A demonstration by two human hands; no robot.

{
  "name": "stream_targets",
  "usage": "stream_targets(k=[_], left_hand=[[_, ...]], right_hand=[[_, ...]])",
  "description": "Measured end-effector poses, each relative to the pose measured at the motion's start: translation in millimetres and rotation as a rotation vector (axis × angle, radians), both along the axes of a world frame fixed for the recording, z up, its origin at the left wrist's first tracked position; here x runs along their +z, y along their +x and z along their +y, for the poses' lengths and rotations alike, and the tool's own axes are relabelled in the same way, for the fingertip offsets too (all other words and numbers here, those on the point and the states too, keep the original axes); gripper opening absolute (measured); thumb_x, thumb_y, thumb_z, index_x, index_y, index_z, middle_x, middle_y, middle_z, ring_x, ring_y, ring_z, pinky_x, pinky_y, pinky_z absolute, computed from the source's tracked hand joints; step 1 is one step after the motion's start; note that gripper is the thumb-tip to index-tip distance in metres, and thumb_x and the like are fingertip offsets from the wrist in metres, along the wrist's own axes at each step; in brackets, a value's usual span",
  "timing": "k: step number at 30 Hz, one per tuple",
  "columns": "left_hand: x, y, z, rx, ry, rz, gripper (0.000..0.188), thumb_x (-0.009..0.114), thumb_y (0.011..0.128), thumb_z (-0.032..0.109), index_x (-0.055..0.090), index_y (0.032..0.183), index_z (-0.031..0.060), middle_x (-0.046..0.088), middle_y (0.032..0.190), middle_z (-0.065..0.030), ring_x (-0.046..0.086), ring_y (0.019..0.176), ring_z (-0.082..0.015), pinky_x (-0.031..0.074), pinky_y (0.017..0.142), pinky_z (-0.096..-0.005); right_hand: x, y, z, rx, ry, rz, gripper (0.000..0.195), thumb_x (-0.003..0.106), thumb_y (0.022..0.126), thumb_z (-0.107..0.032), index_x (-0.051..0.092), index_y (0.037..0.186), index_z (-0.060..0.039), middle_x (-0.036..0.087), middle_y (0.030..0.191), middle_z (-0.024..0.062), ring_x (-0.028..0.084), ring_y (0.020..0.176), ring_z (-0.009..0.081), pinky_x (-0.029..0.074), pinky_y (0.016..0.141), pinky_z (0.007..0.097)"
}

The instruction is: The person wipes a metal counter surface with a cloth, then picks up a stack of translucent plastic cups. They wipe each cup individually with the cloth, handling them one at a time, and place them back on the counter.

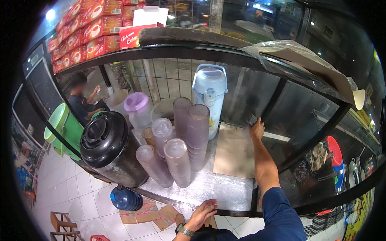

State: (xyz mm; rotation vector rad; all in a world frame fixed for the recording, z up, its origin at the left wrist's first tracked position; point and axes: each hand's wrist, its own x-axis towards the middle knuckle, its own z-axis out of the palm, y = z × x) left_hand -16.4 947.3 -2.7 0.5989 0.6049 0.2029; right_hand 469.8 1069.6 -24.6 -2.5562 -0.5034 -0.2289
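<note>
My right hand (257, 129) is stretched far forward, its fingers closed on a dark grey cloth or sponge (252, 120) held near the glass pane at the back. Beneath and left of that forearm lies a sheet of brown paper (233, 150) on the metal counter (200, 186). My left hand (205, 211), with a watch at the wrist, rests at the counter's front edge and appears to hold nothing. Stacks of translucent plastic cups (177, 162) stand left of the paper, and a light blue pump thermos (209, 99) is behind them.
A black-lidded drink container (104, 140) stands at the counter's left, near a lidded pitcher (137, 108). Black frame bars (169, 52) cross above, with red tea boxes (96, 30) on top. A person (79, 99) sits beyond. A blue water jug (126, 198) is below.
</note>
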Motion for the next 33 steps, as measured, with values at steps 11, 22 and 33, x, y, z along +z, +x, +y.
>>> stream_targets(k=[11,22,33], left_hand=[[56,-9,14,0.046,0.617,0.129,0.033,0.057,0.095,0.008,0.053,0.126,-0.0006,0.058,0.122,-0.0094,0.054,0.116,-0.0173,0.042,0.098,-0.0299],[191,16,120,0.628,1.971,0.468,0.071,0.075,0.075,0.011,0.04,0.136,0.0027,0.047,0.132,-0.0207,0.047,0.12,-0.0364,0.038,0.102,-0.0437],[240,-21,137,0.648,2.016,0.383,0.074,0.075,0.074,0.009,0.041,0.139,0.0011,0.05,0.125,-0.0165,0.05,0.118,-0.0303,0.04,0.103,-0.0401]], right_hand=[[16,-1,-10,-0.026,0.242,-0.329,0.052,0.073,0.078,-0.013,0.047,0.122,-0.0077,0.051,0.124,0.021,0.052,0.113,0.0426,0.048,0.093,0.0478],[34,-322,-147,0.424,0.779,0.935,0.037,0.074,0.087,-0.025,0.064,0.111,0.0007,0.065,0.102,0.0049,0.059,0.094,0.0133,0.049,0.082,0.0307],[52,-399,-212,0.11,1.131,1.448,0.042,0.069,0.091,-0.016,0.05,0.127,-0.0025,0.063,0.115,0.0072,0.064,0.101,0.0209,0.053,0.088,0.036]])
